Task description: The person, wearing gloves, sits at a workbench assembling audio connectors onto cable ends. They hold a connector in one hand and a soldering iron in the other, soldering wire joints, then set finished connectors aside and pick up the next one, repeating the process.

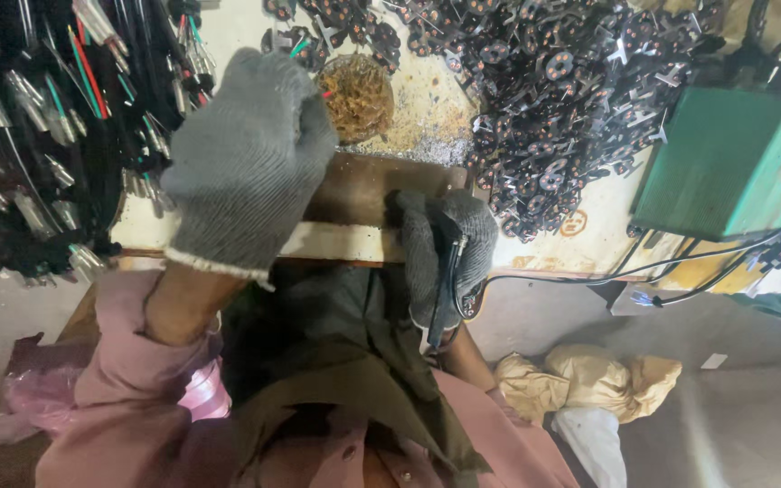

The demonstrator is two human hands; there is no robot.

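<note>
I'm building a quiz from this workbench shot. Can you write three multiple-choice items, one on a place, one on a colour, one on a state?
1. Where does the pile of small black parts lie?
A. upper right of the bench
B. on the floor
C. in the person's lap

2. What colour is the box at the right?
A. red
B. green
C. white

3. How is the right hand?
A. open and flat
B. closed around a black tool
C. out of view

Answers: 1 A, the heap spreads beyond the round dish; 2 B, its top and side are green; 3 B, gloved fingers wrap the tool's handle.
</note>
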